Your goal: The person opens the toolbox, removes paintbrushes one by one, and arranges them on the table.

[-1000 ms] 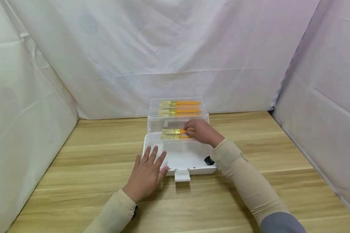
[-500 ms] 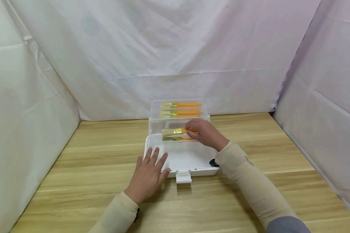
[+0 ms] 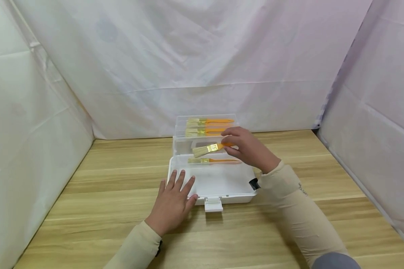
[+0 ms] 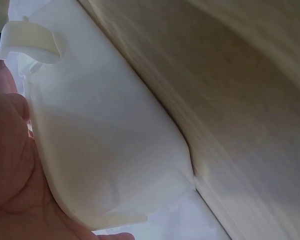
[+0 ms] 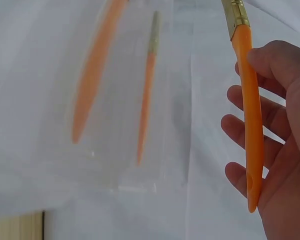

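In the head view a white plastic box stands open on the table, with clear stepped trays behind its base. My right hand pinches the orange handle of a flat paintbrush between thumb and fingers. The brush is raised over the box, its pale bristles pointing left and slightly down. Below it, another paintbrush lies along the lower clear tray. My left hand rests with spread fingers over the box's front left corner. In the left wrist view its palm is against the box's outer wall.
Several orange-handled paintbrushes lie in the upper clear tray at the back. A white latch sticks out from the box's front. White cloth encloses the wooden table at the back and sides.
The right hand has lifted the paintbrush up and to the right, away from the lower tray, and the brush has tilted bristles-down. The left hand stays at the box corner.
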Action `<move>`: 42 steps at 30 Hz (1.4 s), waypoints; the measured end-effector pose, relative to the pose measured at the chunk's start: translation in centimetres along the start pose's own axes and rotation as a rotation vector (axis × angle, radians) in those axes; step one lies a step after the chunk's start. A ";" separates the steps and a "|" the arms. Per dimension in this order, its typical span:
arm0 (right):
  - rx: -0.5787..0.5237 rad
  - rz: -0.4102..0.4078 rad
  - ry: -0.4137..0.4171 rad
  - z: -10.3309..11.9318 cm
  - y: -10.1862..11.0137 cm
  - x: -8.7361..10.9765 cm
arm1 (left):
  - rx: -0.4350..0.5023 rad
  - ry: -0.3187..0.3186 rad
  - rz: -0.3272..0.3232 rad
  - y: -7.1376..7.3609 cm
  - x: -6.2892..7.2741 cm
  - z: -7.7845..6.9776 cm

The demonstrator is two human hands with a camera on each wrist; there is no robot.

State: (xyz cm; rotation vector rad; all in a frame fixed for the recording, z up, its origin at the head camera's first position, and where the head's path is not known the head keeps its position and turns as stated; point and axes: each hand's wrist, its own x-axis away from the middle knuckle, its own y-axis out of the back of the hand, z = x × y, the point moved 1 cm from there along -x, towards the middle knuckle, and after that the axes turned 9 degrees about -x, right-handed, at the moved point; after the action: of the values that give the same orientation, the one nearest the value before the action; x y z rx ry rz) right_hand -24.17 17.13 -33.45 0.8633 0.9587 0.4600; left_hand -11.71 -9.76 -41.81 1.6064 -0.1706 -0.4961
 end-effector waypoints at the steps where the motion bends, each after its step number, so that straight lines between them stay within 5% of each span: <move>1: 0.005 -0.003 0.003 0.0 0.4 0.2 | 0.001 0.003 0.002 0.0 0.0 0.0; 10: 0.050 -0.037 0.004 -1.2 2.7 2.3 | -0.017 -0.007 0.008 0.0 0.0 0.0; 28: 0.126 -0.107 -0.182 -6.6 6.0 9.4 | 0.003 -0.003 -0.002 0.0 0.0 0.0; 42: 0.139 0.084 -0.393 -12.9 4.2 13.5 | 0.008 -0.001 -0.007 0.2 0.0 -0.1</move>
State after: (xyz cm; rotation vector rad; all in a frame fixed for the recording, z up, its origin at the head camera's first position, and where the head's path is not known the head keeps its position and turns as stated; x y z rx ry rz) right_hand -28.15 34.34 -40.77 1.0764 0.5989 0.2815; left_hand -11.60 -9.65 -41.64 1.6149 -0.1686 -0.5023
